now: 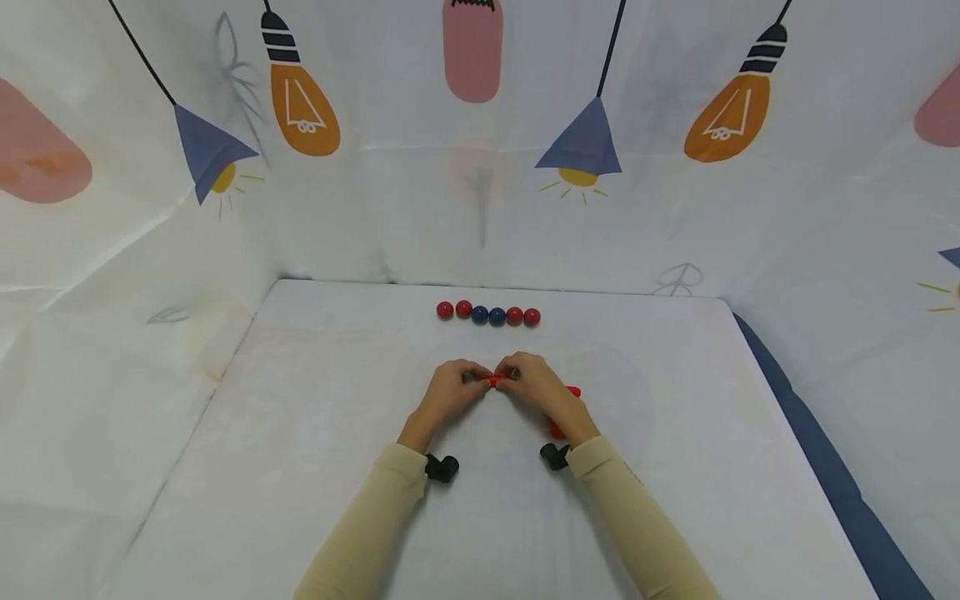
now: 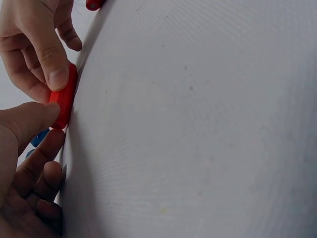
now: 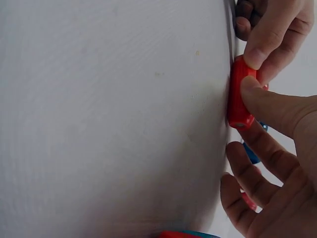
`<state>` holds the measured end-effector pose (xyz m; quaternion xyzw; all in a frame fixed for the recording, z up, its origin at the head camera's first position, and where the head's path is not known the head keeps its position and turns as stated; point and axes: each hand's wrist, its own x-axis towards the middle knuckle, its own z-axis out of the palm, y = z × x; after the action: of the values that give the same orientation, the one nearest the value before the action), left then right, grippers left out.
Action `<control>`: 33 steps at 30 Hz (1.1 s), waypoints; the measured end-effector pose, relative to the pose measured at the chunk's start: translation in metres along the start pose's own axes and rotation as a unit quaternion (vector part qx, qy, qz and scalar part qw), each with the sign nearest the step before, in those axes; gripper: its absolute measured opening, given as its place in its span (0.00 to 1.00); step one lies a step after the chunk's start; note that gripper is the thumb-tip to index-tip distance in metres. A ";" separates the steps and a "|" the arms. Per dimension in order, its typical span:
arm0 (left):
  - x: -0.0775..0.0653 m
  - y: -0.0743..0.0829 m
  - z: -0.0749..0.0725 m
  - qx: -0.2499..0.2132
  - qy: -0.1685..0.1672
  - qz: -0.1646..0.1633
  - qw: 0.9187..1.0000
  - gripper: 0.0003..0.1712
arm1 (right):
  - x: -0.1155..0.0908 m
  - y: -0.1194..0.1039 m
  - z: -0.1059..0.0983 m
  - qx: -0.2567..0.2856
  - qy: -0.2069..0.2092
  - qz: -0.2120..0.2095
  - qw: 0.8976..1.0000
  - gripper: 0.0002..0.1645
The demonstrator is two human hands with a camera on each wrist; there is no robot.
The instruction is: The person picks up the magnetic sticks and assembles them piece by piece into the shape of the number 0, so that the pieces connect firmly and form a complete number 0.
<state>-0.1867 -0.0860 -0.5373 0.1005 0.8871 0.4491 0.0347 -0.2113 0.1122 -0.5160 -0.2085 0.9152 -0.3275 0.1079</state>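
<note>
A short red rod (image 1: 493, 381) with ridged sides lies low over the white table between both hands. My left hand (image 1: 450, 388) pinches its left part between thumb and fingers. The right part is pinched by my right hand (image 1: 534, 385). In the right wrist view, the near end of the red rod (image 3: 240, 99) shows a small grey spot. The left wrist view shows the thumbs side by side on the red rod (image 2: 63, 101). Beyond the hands, a row of red balls (image 1: 514, 316) and blue balls (image 1: 497, 317) sits on the table.
Another red piece (image 1: 574, 391) shows beside the right hand, and a further red piece (image 1: 556, 430) is partly covered by the right wrist. A white cloth wall with printed lamps stands behind the white table (image 1: 300, 417). Black wrist cameras (image 1: 442, 468) hang at both cuffs.
</note>
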 end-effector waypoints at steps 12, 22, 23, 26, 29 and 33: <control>0.003 0.000 0.001 -0.001 0.010 -0.008 1.000 0.08 | 0.004 0.003 -0.006 0.008 -0.010 -0.007 1.000 0.07; -0.002 -0.001 0.000 0.010 0.001 -0.004 1.000 0.10 | 0.001 0.001 -0.005 0.012 -0.011 -0.010 1.000 0.07; -0.002 -0.001 -0.001 0.010 -0.005 -0.002 1.000 0.11 | 0.000 0.001 -0.004 0.011 -0.010 -0.010 1.000 0.07; 0.000 -0.002 -0.005 0.015 -0.044 0.000 0.999 0.13 | -0.002 -0.001 -0.004 0.005 -0.008 -0.003 1.000 0.07; 0.003 -0.004 -0.013 0.018 -0.083 0.008 0.996 0.16 | -0.005 -0.003 -0.004 0.004 -0.004 0.008 1.000 0.07; 0.011 -0.006 -0.026 0.023 -0.077 0.016 0.997 0.16 | -0.005 -0.004 -0.003 0.005 -0.001 0.014 1.000 0.08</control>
<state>-0.2017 -0.1074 -0.5262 0.1497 0.8901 0.4204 0.0932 -0.2069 0.1130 -0.5109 -0.1958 0.9162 -0.3305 0.1142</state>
